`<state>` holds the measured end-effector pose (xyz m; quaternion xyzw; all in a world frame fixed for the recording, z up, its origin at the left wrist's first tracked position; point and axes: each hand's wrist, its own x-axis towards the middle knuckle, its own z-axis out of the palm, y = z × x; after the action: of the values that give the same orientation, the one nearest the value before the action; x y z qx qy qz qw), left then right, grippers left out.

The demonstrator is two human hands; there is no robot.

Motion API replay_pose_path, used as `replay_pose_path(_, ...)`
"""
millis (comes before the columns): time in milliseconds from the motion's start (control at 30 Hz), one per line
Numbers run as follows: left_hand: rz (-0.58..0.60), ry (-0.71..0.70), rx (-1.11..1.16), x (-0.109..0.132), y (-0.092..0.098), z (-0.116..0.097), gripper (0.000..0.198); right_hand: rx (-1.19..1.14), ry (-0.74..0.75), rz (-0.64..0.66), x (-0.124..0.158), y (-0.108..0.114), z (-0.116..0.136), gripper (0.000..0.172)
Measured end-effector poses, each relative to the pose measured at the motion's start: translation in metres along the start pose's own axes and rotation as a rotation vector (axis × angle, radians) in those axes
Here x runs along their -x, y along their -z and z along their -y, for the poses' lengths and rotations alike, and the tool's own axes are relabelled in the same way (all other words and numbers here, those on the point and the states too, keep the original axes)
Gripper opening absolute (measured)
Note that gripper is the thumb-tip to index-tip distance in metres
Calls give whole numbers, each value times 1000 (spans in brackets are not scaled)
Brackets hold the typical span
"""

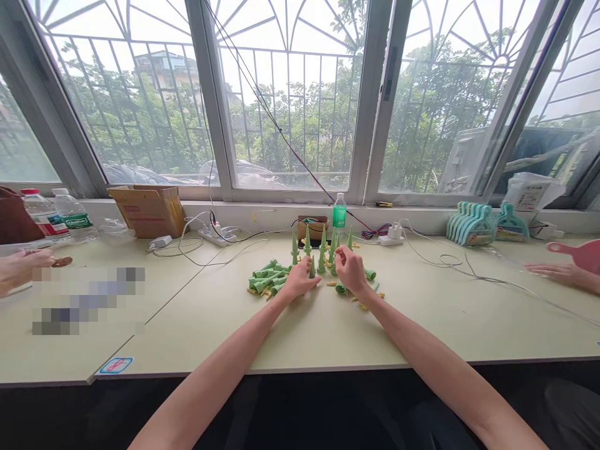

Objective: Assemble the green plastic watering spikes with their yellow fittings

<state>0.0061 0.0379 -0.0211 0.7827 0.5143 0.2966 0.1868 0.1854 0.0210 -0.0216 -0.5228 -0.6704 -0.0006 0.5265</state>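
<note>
My left hand point(300, 280) is curled round a short green plastic cone point(312, 267), its tip pointing up between finger and thumb. To the right, my right hand point(350, 270) is closed in a pinch close to the standing green cones; what its fingertips hold is too small to make out. Several pointed green cones point(322, 249) stand upright on the table just beyond both hands. Beside my left hand lies a heap of green tubular parts point(268, 277). Small yellow pieces point(364, 306) are scattered near my right wrist, along with a few more green parts point(341, 289).
Behind the cones stand a small cardboard box point(320, 229) and a green-labelled bottle point(339, 212). Cables run to power strips point(218, 235). Another person's hand point(28, 269) is at the left, and another hand point(565, 275) lies near a pink dustpan point(576, 255) at the right.
</note>
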Motion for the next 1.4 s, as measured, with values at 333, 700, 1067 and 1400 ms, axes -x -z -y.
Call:
replay_pose_path(333,-28,-19,13,-2,0,2,50,16,-5,5,0,1,2,19)
replay_pose_path(700,-36,-18,-25,-1,4,0,32,10,-3,7,0,2,3,18)
replay_pose_path(1067,-48,-1,-37,-2,6,2,38,13,3,-1,0,2,3,18)
replay_pose_path(1400,-36,-68,-6,0,8,-2,32,16,-7,20,0,1,3,19)
